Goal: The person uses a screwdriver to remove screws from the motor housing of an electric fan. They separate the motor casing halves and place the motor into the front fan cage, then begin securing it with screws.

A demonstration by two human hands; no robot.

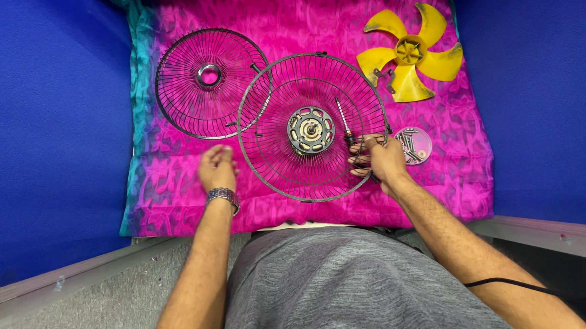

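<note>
Our right hand (383, 160) grips a screwdriver (347, 125) over the near grille (312, 127); our left hand (216, 167), loosely closed and empty, rests just left of it.

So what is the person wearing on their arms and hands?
Both arms are bare, with no sleeves and no gloves. The left hand has a silvery patterned bracelet at the wrist. The right hand wears nothing, and a thin black cable crosses its forearm.

Two thin wire-metal fan guards (312, 128) (208, 83) and a scuffed, matt yellow plastic fan blade (410, 51) lie on glossy patterned magenta cloth (315, 17), with matt blue fabric walls (45, 115) around.
</note>
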